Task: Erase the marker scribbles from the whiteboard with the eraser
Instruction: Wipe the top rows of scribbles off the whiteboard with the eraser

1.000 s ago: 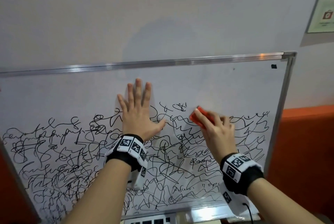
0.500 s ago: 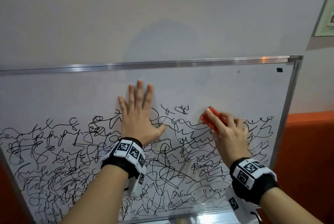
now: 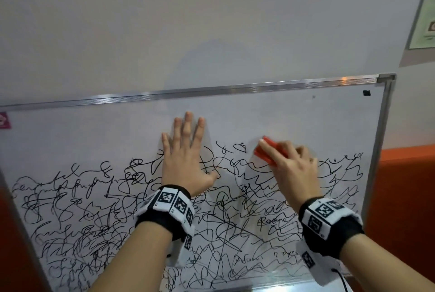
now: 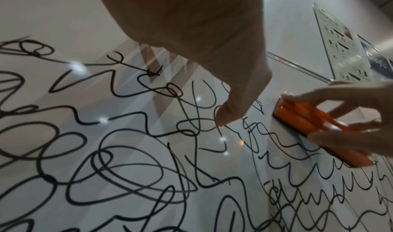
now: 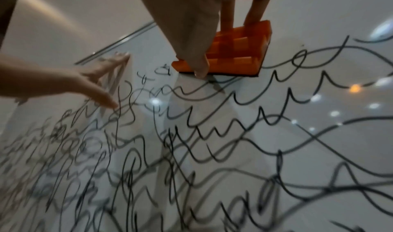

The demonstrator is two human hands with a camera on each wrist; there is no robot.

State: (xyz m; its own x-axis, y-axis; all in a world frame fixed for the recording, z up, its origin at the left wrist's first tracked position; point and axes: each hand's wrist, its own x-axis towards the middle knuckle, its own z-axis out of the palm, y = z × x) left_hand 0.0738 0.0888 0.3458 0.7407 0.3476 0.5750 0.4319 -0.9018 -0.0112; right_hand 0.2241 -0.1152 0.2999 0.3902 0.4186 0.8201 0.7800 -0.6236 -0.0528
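Note:
A metal-framed whiteboard [image 3: 294, 112] leans before me, its lower two thirds covered in black marker scribbles [image 3: 98, 209]. My left hand [image 3: 186, 150] lies flat on the board with fingers straight and spread, just above the scribbles' top edge. My right hand [image 3: 289, 162] grips an orange eraser [image 3: 267, 151] and presses it against the board at the upper edge of the scribbles, right of the left hand. In the right wrist view the thumb and fingers [image 5: 255, 5] pinch the eraser [image 5: 234, 53]. The left wrist view shows my thumb [image 4: 234, 107] on the board and the eraser [image 4: 314, 126] beyond it.
The wall [image 3: 211, 20] rises above the board, with a framed poster [image 3: 423, 9] at the top right. An orange surface [image 3: 404, 197] stands right of the board's frame. A pink sticker [image 3: 4, 121] sits on the board's left edge, a black mark [image 3: 366, 93] in its top right corner.
My right hand with the eraser has slid a little to the right along the scribbles' top edge. The left hand stays flat in place.

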